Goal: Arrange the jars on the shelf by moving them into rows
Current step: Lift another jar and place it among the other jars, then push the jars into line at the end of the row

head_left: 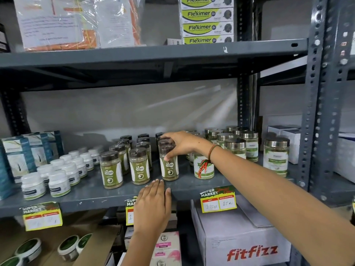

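Shelving of grey slotted steel (96, 196) carries, from the left, white-capped tubs (57, 181), then three rows of dark-lidded clear jars of green powder (124, 160). The left hand (151, 206) lies flat and open on the shelf's front edge, holding nothing. The right hand (180, 144) clasps the front jar of the right-hand row (170, 169), thumb on its side. Silver-lidded glass jars (236, 148) stand further right.

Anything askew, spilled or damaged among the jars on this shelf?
Nothing spilled or damaged. The dark-lidded jars stand upright in three rows. One steel-lidded jar stands apart to the right of its group, so it looks out of line.
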The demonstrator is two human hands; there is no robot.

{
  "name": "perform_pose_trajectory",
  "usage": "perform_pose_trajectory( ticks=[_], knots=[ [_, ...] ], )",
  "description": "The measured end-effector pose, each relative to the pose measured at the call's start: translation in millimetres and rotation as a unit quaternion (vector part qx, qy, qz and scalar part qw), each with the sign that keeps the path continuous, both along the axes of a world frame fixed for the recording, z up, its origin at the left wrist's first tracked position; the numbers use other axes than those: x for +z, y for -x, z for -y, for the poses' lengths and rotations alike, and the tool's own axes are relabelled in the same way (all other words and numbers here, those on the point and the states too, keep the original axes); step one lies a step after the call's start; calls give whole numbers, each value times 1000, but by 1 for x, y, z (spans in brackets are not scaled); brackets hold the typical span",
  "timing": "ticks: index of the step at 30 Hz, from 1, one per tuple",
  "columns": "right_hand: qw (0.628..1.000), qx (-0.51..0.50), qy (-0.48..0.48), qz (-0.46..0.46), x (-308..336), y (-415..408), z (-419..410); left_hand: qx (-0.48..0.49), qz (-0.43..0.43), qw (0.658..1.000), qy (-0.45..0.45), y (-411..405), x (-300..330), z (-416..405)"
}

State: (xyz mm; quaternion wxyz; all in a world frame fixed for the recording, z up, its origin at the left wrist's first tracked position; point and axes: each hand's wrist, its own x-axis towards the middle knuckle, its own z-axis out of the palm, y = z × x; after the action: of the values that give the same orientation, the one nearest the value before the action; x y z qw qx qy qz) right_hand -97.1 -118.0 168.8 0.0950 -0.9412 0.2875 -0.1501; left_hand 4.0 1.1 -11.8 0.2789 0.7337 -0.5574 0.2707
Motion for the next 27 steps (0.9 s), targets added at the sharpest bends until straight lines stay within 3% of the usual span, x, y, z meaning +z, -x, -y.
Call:
perform_pose_trajectory(
  ticks=[6,13,19,27],
  knots=[
    [987,-27,68,144,12,48,-15,0,-9,1000,-12,2,2,-1],
    [964,-151,137,171,24,149,7,1,-10,1000,-18,4,3,-3],
    [922,-328,205,-17,20,217,25,1,-21,999,-29,3,2,-2],
    [884,-397,162,-189,5,230,37,10,-20,999,-38,3,3,-2]
  ],
)
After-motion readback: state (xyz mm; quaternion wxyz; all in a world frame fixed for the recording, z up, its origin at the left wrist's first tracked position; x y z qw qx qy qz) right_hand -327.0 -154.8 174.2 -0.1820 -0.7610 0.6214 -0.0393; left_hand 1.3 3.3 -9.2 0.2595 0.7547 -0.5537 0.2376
